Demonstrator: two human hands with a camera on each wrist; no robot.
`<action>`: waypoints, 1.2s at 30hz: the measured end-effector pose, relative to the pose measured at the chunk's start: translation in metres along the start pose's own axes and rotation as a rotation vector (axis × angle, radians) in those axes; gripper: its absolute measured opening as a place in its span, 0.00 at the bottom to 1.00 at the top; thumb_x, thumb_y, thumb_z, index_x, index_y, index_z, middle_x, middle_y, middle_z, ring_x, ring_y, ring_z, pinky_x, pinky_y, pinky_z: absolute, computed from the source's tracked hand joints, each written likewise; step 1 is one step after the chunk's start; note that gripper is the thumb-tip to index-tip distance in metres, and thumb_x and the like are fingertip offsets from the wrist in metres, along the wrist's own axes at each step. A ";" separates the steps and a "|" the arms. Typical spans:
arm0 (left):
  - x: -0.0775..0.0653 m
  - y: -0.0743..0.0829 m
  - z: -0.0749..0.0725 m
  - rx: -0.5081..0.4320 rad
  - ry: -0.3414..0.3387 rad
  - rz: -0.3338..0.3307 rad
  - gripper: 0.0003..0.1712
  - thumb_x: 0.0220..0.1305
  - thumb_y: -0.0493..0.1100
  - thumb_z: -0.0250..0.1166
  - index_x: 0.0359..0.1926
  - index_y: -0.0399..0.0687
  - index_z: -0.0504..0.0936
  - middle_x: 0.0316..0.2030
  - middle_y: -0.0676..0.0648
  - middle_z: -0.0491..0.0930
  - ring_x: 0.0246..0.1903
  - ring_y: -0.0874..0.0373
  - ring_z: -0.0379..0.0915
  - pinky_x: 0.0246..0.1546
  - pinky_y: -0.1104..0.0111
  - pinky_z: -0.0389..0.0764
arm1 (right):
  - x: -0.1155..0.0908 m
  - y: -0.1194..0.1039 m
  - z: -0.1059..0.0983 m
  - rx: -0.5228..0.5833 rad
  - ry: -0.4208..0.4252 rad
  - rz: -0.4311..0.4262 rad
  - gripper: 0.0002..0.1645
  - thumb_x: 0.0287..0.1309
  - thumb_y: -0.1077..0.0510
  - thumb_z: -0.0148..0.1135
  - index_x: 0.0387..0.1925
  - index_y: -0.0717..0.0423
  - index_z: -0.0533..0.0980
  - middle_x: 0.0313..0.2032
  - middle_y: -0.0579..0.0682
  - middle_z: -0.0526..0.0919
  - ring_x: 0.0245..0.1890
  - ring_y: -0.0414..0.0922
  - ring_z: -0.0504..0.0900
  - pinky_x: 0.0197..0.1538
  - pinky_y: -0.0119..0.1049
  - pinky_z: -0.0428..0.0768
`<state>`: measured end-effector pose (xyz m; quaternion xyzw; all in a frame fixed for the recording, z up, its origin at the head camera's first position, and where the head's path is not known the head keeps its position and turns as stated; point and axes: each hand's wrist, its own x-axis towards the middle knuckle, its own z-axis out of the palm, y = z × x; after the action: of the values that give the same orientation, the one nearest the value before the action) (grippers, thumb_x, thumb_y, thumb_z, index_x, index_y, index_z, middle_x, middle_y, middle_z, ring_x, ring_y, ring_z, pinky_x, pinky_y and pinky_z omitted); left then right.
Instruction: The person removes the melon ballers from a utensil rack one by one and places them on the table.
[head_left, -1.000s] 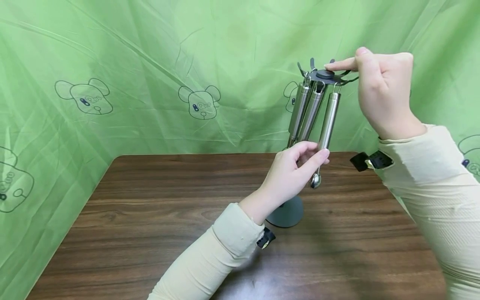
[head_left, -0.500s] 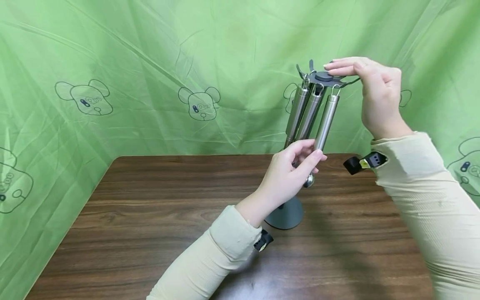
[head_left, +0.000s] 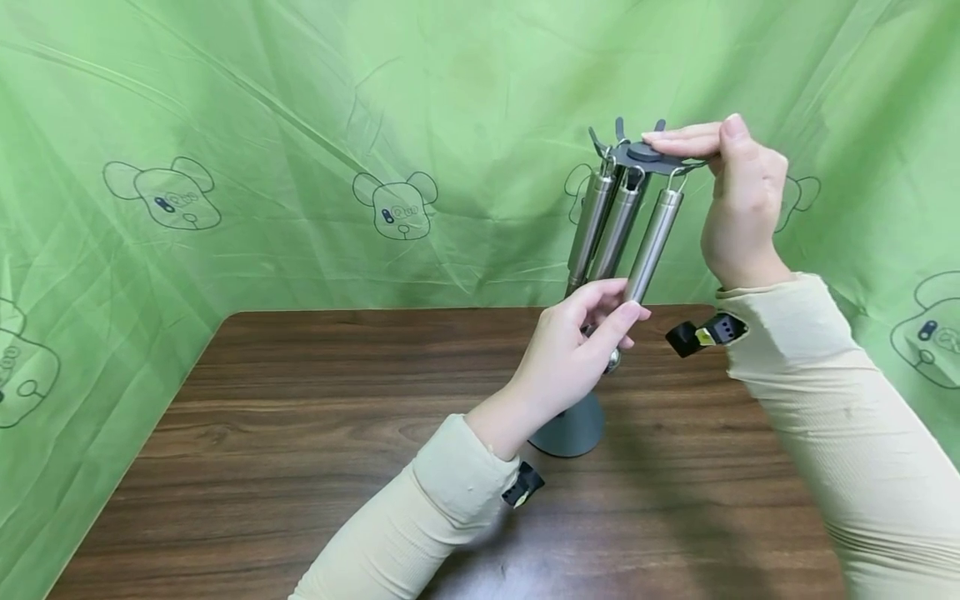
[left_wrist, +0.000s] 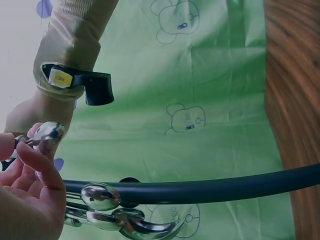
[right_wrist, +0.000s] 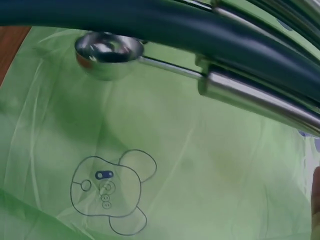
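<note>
In the head view, the left hand (head_left: 570, 346) pinches the lower handle of a steel utensil (head_left: 654, 242) between thumb and fingers, and the utensil hangs tilted with its wire loop at a hook of a dark stand (head_left: 566, 429); whether the loop is fully seated is too small to tell. The stand's round base rests on the desk (head_left: 300, 433), nearer the right edge than the left and set in from the far edge. The right hand (head_left: 746, 200) lays nearly straight fingers on the stand's top disc, beside two more handles (head_left: 606, 221). In the left wrist view, the fingers close around the neck of the utensil, its shiny rounded end standing apart from the stand's pole, while other bowl ends (left_wrist: 100, 196) cluster against or just beside that pole. In the right wrist view, a round scoop (right_wrist: 107, 57) hangs near the pole; only a blurred sliver shows at the side, so the finger state cannot be told there. A sideways pull by the left hand could slip the loop off its hook, or tip the stand if the right hand pressed unevenly; turning the disc could knock the hanging pieces together.
</note>
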<state>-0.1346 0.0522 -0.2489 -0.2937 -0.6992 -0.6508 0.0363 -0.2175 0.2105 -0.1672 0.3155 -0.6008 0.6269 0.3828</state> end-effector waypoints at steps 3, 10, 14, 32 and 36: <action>0.000 0.003 -0.001 0.007 0.003 0.012 0.20 0.74 0.39 0.56 0.63 0.37 0.73 0.47 0.42 0.86 0.31 0.66 0.79 0.29 0.75 0.82 | 0.000 0.002 0.005 0.014 0.053 -0.001 0.30 0.72 0.63 0.35 0.29 0.71 0.84 0.32 0.51 0.90 0.40 0.49 0.86 0.55 0.38 0.79; -0.001 0.010 -0.003 0.015 0.000 0.045 0.19 0.73 0.38 0.57 0.62 0.37 0.74 0.46 0.42 0.86 0.30 0.71 0.77 0.28 0.76 0.80 | -0.001 0.005 0.014 0.024 0.161 0.003 0.31 0.71 0.65 0.34 0.27 0.68 0.84 0.30 0.51 0.90 0.37 0.49 0.85 0.51 0.35 0.79; -0.008 0.012 -0.006 -0.015 -0.003 0.036 0.19 0.73 0.37 0.56 0.62 0.37 0.74 0.46 0.41 0.86 0.30 0.72 0.76 0.29 0.75 0.81 | -0.001 0.005 0.017 -0.018 0.194 0.011 0.32 0.71 0.65 0.34 0.26 0.66 0.85 0.29 0.49 0.90 0.37 0.48 0.85 0.50 0.35 0.78; -0.052 0.001 -0.025 -0.187 0.052 -0.123 0.15 0.70 0.35 0.59 0.56 0.37 0.76 0.45 0.35 0.84 0.29 0.67 0.77 0.21 0.75 0.74 | -0.003 0.001 0.028 -0.130 0.296 0.011 0.35 0.71 0.69 0.31 0.21 0.60 0.84 0.26 0.43 0.88 0.38 0.44 0.81 0.58 0.29 0.68; -0.058 -0.005 -0.027 -0.190 0.079 -0.131 0.17 0.70 0.35 0.58 0.58 0.37 0.75 0.46 0.34 0.84 0.30 0.66 0.77 0.21 0.74 0.76 | -0.003 0.001 0.028 -0.114 0.300 0.002 0.36 0.71 0.69 0.30 0.21 0.60 0.84 0.25 0.42 0.88 0.38 0.46 0.81 0.58 0.29 0.68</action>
<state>-0.0982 0.0059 -0.2746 -0.2236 -0.6500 -0.7263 -0.0067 -0.2191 0.1821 -0.1679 0.1957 -0.5719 0.6321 0.4849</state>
